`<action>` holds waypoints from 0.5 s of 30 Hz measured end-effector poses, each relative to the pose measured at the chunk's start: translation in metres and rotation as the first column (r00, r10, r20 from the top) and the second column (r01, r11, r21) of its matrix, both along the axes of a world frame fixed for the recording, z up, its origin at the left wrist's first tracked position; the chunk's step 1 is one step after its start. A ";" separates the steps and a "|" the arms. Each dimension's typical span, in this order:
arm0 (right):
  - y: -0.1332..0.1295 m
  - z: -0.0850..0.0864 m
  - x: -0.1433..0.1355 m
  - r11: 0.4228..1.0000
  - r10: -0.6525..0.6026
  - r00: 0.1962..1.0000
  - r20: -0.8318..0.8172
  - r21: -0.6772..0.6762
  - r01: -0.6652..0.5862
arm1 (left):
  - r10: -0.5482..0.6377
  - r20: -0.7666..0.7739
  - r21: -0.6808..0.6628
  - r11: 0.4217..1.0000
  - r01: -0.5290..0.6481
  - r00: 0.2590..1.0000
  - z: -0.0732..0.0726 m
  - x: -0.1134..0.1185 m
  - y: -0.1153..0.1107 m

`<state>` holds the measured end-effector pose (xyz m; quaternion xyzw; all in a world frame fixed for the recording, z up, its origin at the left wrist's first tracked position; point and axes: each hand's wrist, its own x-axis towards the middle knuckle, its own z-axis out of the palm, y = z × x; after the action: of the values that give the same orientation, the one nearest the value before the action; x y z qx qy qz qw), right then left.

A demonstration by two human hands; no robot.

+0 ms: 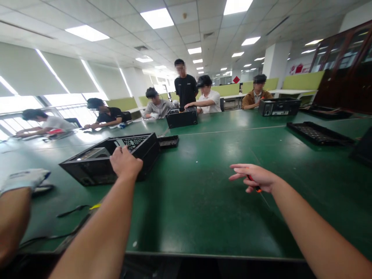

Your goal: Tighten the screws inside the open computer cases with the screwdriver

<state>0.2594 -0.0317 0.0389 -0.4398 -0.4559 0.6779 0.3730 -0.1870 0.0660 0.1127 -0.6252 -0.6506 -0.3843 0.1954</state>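
On the left side of the green table lies a black computer case (151,155), its top side uncovered and its inside showing. My left hand (125,161) grips the near rim of this case, fingers curled over the edge. Over the middle right of the table is my right hand (260,177), with several fingers stretched out to the left. Tucked against its palm is a slim orange-and-black screwdriver (258,189); the hand covers most of it, and its tip cannot be made out.
A gloved hand (26,180) of a person beside me rests at the left, near black cables (72,210). Beyond the case lies a dark tray-like part (169,142). Other cases (182,119) stand farther back, with people around the table. A black panel (319,133) lies at right.
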 end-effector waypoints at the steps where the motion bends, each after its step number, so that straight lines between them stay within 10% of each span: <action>1: 0.003 -0.005 0.008 1.000 -0.022 0.999 -0.044 -0.004 0.022 | -0.025 0.020 0.019 1.000 0.024 0.999 -0.005 0.015 0.000; 5: 0.021 -0.030 0.018 0.991 -0.134 0.965 -0.224 -0.024 0.132 | -0.306 -0.009 -0.067 0.950 0.305 0.952 -0.053 0.109 -0.012; 9: 0.030 -0.052 0.008 0.980 -0.196 0.929 -0.315 -0.087 0.177 | -0.613 -0.044 -0.243 0.773 0.587 0.789 -0.116 0.194 -0.041; 15: 0.028 -0.066 -0.015 0.978 -0.208 0.921 -0.329 -0.094 0.187 | -0.867 -0.096 -0.366 0.488 0.792 0.490 -0.141 0.225 -0.065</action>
<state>0.2439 -0.0038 -0.0275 -0.3722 -0.3180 0.7155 0.4985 0.0379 0.0005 -0.0280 -0.9281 -0.2764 -0.2487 -0.0188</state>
